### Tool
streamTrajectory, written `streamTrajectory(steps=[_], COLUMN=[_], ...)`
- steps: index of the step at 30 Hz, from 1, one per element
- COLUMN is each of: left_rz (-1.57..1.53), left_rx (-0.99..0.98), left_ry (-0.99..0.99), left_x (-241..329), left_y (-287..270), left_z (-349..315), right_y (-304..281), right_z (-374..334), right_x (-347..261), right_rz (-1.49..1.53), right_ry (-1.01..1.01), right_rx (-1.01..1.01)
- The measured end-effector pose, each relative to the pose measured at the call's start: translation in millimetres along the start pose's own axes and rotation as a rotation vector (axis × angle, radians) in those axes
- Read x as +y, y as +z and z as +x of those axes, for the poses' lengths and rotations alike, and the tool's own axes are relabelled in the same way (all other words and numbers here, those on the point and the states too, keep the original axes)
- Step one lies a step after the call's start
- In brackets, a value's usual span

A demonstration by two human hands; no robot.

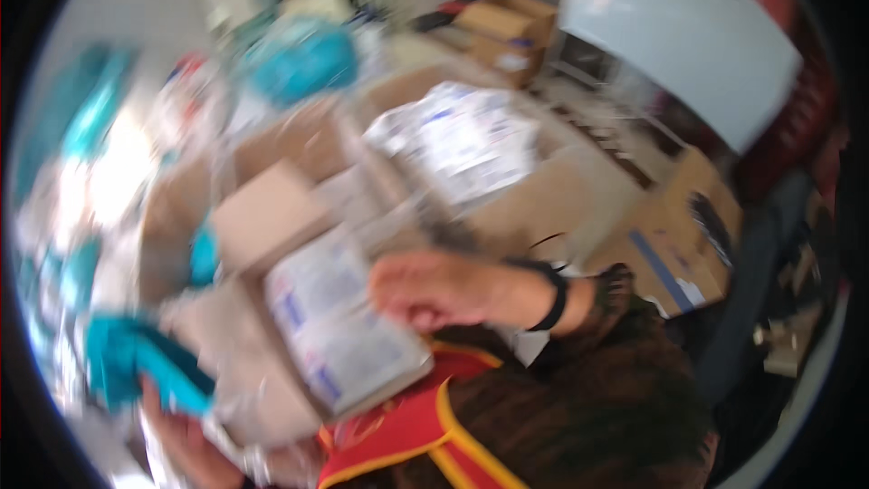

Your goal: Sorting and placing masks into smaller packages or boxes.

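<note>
My left hand, at the lower left, is closed on the lower edge of a crumpled teal plastic package; the grip is partly blurred. My right hand, fingers curled inward, hovers at the right edge of two flat white packets with blue print. Whatever its fingers may hold is hidden. The packets lie in an open cardboard box in front of me. Beyond them sits a plain brown carton. A dark band circles my right wrist.
A larger open carton holds white printed packets. Clear and teal plastic bags crowd the left and back. A taped cardboard box stands at right, another box farther back, near a white board.
</note>
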State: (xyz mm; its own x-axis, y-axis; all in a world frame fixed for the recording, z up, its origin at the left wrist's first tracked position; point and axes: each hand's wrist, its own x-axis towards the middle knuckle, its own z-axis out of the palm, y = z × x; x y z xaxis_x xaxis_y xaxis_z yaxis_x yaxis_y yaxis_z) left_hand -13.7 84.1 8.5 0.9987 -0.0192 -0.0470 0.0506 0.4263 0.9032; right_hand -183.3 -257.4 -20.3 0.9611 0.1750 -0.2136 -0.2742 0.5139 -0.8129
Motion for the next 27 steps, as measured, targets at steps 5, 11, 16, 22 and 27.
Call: streamTrajectory(steps=[5, 11, 16, 22, 27], left_rz=[-0.539, -0.877, -0.711, -0.723, -0.666], left_rx=[-0.756, -0.868, -0.873, -0.648, -0.62], left_ry=[0.063, -0.092, -0.082, -0.135, -0.064], left_x=[-31, -22, -23, -24, -27], left_y=[44, 91, 97, 108, 108], left_z=[8, -20, -6, -2, 1], right_y=[8, 39, 57, 56, 59], right_z=[33, 68, 91, 96, 82], right_x=[3, 0, 16, 44, 31], right_rz=[0.024, -0.107, -0.176, -0.083, -0.187], right_ry=[-0.273, -0.148, -0.058, 0.042, 0.0], right_rx=[-0.172, -0.01, -0.075, -0.193, -0.265])
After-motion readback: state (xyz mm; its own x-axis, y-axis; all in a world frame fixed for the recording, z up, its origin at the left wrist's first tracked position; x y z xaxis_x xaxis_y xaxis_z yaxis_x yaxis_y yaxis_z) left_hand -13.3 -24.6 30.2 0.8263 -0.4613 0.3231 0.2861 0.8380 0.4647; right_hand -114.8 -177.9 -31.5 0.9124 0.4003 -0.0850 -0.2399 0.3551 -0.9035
